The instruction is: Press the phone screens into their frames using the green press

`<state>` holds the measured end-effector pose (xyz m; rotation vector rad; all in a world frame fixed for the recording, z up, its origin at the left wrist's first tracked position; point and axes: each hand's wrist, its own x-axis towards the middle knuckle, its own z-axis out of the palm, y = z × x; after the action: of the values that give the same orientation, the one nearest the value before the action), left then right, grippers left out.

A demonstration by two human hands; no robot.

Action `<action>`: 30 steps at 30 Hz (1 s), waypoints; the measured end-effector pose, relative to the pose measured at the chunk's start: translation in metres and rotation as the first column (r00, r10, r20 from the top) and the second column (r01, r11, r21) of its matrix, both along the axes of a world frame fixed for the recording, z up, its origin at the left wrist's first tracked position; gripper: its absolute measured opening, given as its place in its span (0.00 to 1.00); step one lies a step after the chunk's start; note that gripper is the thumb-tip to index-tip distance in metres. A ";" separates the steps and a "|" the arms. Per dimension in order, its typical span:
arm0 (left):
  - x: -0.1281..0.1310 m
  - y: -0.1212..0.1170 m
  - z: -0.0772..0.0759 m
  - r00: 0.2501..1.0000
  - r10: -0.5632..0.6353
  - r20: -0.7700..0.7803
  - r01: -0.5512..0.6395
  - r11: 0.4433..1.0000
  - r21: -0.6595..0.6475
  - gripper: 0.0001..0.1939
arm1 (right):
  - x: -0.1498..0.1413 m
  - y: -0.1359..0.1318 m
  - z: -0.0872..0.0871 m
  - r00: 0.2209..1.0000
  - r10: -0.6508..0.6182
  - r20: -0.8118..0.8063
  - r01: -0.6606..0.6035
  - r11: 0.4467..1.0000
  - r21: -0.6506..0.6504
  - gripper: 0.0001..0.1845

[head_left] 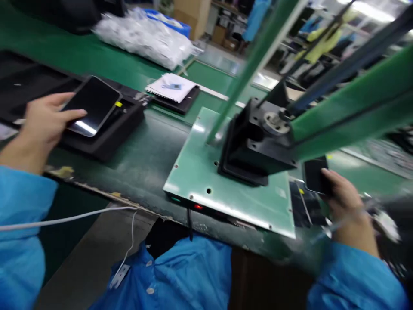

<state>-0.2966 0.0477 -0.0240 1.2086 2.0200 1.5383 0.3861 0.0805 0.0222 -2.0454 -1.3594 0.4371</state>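
Thumb and fingers of the bare left hand (47, 116) closed on the left side of a flat, glossy black rectangular panel with a thin pale rim (92, 101), which was tilted over the right-hand end of a long matte-black compartmented tray (129, 129). That tray lay along the near edge of the dark green tabletop (155, 146), towards its left end. The bare right hand (346, 204) touched the right edge of a second dark, flat rectangular panel (312, 176), near the right edge of a pale green metal base plate (183, 172); its fingers were blurred and partly hidden, so whether they gripped could not be told. A black block-shaped fixture (254, 146) stood on the plate, whose front edge lay close to the tabletop's near edge. Each panel looked light and stiff, its smooth face probably slippery, prone to smears and easily cracked; opposite side rims seemed the safest hold, with no thumb pressing mid-face.
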 end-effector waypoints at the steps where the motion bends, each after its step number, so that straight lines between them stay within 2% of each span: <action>1: 0.001 0.001 0.001 1.000 -0.010 0.002 0.010 1.000 -0.017 0.42 | 0.011 -0.018 -0.007 0.995 -0.042 -0.086 0.038 0.998 -0.058 0.14; 3: 0.006 -0.001 0.005 0.999 -0.044 0.021 0.044 0.998 -0.042 0.45 | 0.021 -0.047 -0.023 0.965 -0.081 -0.250 0.048 0.990 -0.132 0.13; 6: 0.022 -0.009 0.019 0.999 -0.032 0.028 0.033 0.999 -0.033 0.48 | 0.016 -0.075 -0.047 0.915 -0.013 -0.403 -0.038 0.992 -0.118 0.08; 8: 0.031 -0.017 0.031 0.998 0.042 0.054 -0.040 0.999 -0.033 0.47 | 0.009 -0.084 -0.058 0.898 0.066 -0.435 -0.111 0.990 -0.081 0.14; 9: 0.033 -0.022 0.037 0.993 0.044 0.105 -0.039 0.998 -0.054 0.44 | 0.007 -0.086 -0.062 0.898 0.101 -0.428 -0.142 0.988 -0.067 0.18; 11: 0.035 -0.033 0.046 0.973 -0.009 0.233 0.029 0.996 -0.082 0.34 | 0.003 -0.087 -0.068 0.916 0.148 -0.374 -0.181 0.982 -0.055 0.22; 13: 0.036 -0.049 0.052 0.930 -0.073 0.360 0.098 0.994 -0.052 0.21 | 0.000 -0.086 -0.072 0.948 0.166 -0.273 -0.188 0.980 -0.058 0.24; 15: 0.045 -0.069 0.053 0.886 -0.064 0.459 0.067 0.998 0.010 0.09 | -0.005 -0.086 -0.074 0.979 0.152 -0.139 -0.162 0.984 -0.069 0.27; 16: 0.054 -0.081 0.053 0.859 -0.055 0.509 0.048 0.998 0.027 0.08 | -0.008 -0.085 -0.075 0.988 0.136 -0.067 -0.142 0.987 -0.081 0.28; 18: 0.083 -0.104 0.054 0.812 -0.065 0.580 0.048 0.998 0.045 0.09 | -0.015 -0.085 -0.076 0.992 0.103 0.067 -0.095 0.989 -0.112 0.30; 20: 0.123 -0.126 0.054 0.786 -0.103 0.610 0.100 0.994 0.040 0.09 | -0.020 -0.089 -0.071 0.982 0.088 0.170 -0.063 0.987 -0.147 0.27; 23: 0.188 -0.149 0.055 0.690 -0.198 0.697 0.246 0.969 0.031 0.08 | -0.018 -0.114 -0.050 0.956 0.070 0.284 -0.025 0.987 -0.161 0.19; 25: 0.227 -0.157 0.053 0.607 -0.270 0.748 0.342 0.938 0.061 0.06 | -0.018 -0.147 -0.030 0.949 -0.036 0.312 0.039 0.999 -0.005 0.17; 26: 0.244 -0.159 0.051 0.566 -0.307 0.765 0.392 0.916 0.078 0.07 | -0.021 -0.167 -0.020 0.953 -0.143 0.268 0.097 0.979 0.178 0.17; 27: 0.261 -0.161 0.049 0.526 -0.343 0.778 0.446 0.890 0.091 0.09 | -0.028 -0.188 -0.012 0.970 -0.197 0.141 0.127 0.908 0.400 0.18; 28: 0.277 -0.162 0.046 0.486 -0.381 0.787 0.501 0.859 0.107 0.10 | -0.038 -0.207 -0.006 0.984 -0.179 -0.004 0.151 0.817 0.556 0.18; 29: 0.292 -0.163 0.043 0.445 -0.421 0.791 0.552 0.824 0.128 0.12 | -0.052 -0.224 -0.003 0.993 -0.048 -0.105 0.103 0.773 0.625 0.17; 30: 0.307 -0.164 0.040 0.405 -0.461 0.789 0.595 0.788 0.155 0.12 | -0.068 -0.237 -0.004 0.971 0.170 -0.166 -0.033 0.788 0.615 0.18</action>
<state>0.0104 -0.1163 0.0161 0.7393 0.9642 1.2098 0.3180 -0.1568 0.0180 -1.3539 -1.2705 0.2104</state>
